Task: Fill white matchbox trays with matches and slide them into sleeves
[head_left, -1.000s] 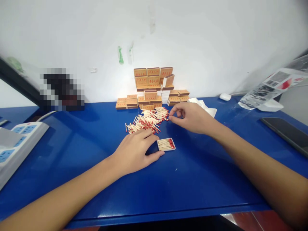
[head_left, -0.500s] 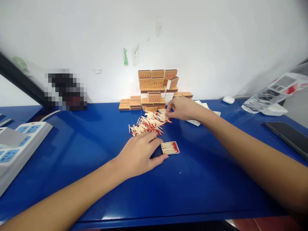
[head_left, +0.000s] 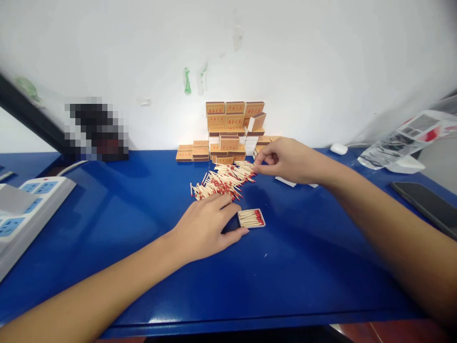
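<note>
A loose heap of red-tipped matches [head_left: 223, 181] lies on the blue table [head_left: 303, 257]. In front of it sits a small open tray of matches [head_left: 251, 218]. My left hand [head_left: 205, 226] rests flat beside the tray, thumb and fingertips touching its left end. My right hand [head_left: 285, 159] hovers at the heap's right edge, thumb and forefinger pinched together over the matches there; whether a match is between them is too small to see.
Stacked tan matchboxes [head_left: 232, 128] stand against the white wall behind the heap. A white power strip [head_left: 24, 209] lies at the left edge, a dark phone [head_left: 426, 205] and a clear plastic bag [head_left: 396, 143] at the right. White paper [head_left: 296, 182] lies under my right wrist.
My right hand reached forward to the far side of the heap, then drew back a little to its right edge with fingers pinched. The left hand and tray stayed put.
</note>
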{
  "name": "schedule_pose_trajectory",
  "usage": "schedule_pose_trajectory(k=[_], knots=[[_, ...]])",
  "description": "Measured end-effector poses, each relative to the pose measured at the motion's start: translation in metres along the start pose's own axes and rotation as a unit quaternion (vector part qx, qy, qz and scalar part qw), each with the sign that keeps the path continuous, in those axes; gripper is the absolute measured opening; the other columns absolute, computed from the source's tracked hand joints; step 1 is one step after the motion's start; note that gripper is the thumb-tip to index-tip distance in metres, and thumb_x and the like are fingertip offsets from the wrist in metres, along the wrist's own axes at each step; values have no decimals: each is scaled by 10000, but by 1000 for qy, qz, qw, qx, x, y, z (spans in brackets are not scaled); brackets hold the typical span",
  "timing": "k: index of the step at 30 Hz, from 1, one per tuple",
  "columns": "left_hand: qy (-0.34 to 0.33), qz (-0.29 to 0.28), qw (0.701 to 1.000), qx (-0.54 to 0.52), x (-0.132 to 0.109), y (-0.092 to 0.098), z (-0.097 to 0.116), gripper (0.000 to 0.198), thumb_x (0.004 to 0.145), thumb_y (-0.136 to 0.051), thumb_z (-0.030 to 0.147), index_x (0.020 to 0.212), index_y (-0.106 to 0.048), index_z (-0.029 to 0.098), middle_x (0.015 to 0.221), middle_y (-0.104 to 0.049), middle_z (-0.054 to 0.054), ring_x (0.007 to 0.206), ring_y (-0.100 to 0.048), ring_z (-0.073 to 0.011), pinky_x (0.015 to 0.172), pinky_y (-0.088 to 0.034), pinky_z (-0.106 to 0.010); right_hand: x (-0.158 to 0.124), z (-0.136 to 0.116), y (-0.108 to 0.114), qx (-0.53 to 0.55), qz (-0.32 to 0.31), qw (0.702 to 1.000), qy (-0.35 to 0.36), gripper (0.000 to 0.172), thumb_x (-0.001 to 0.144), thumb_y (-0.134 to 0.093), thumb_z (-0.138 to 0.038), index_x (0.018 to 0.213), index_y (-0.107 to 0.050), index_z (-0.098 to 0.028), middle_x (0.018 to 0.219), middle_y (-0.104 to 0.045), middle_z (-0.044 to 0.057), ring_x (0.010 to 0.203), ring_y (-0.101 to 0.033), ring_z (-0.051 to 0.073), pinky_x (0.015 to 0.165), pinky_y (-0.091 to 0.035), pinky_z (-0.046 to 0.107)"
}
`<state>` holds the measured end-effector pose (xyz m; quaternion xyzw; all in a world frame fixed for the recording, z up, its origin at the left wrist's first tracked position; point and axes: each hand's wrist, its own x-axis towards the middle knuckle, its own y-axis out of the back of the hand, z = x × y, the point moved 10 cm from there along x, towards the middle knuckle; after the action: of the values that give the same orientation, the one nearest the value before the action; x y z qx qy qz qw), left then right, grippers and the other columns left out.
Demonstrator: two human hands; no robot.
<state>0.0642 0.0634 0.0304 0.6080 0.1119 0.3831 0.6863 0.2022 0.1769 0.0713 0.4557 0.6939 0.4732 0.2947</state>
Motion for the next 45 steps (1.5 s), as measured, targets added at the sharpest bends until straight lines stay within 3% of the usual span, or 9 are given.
schedule_pose_trajectory(k=[4,9,18,23,29,36,45], knots=[[3,1,1000,-5,0,0,0,319,992,-660,466,1120,-730,183,1024,-704,-62,896,-694,-218,730,-576,-356,-37,-32,-21,82,-86,991,61,238,900,-685,-432,815,-775,-229,588,-473,-40,546,-388,117,530,-295,302],[6,3,1000,-12,1,2,0,303,985,-676,459,1093,-732,182,972,-695,-53,861,-687,-205,716,-563,-337,-62,-48,-46,87,-118,987,68,183,900,-686,-359,805,-761,-222,666,-571,-27,590,-459,118,555,-302,299],[7,2,1000,-13,1,3,-1,296,979,-686,452,1097,-737,186,1004,-700,-50,864,-687,-204,712,-550,-341,-65,-38,-44,50,-102,989,92,116,883,-694,-327,874,-778,-248,785,-644,-3,671,-533,143,618,-342,304],[7,2,1000,-11,0,2,-1,306,976,-689,464,1090,-733,183,978,-696,-50,850,-685,-199,684,-540,-324,-69,-39,-47,58,-101,988,105,151,909,-682,-379,895,-752,-246,808,-650,2,677,-527,148,626,-345,312],[8,-5,1000,-9,2,1,0,299,982,-682,453,1097,-738,184,990,-697,-47,868,-689,-206,702,-541,-337,-69,-41,-46,45,-78,988,123,98,908,-651,-272,847,-716,-231,796,-636,-1,674,-506,145,632,-336,313],[8,-5,1000,-12,2,2,0,312,978,-689,452,1121,-739,179,1008,-698,-47,876,-691,-211,713,-547,-354,-68,-41,-47,32,-68,989,131,122,931,-631,-275,831,-664,-214,811,-628,4,694,-500,148,650,-339,313],[7,-14,1000,-14,2,0,0,298,979,-687,447,1101,-734,179,993,-692,-45,882,-682,-211,699,-523,-338,-70,-38,-52,34,-89,988,121,107,954,-623,-287,884,-669,-221,866,-650,11,729,-524,160,657,-339,313]])
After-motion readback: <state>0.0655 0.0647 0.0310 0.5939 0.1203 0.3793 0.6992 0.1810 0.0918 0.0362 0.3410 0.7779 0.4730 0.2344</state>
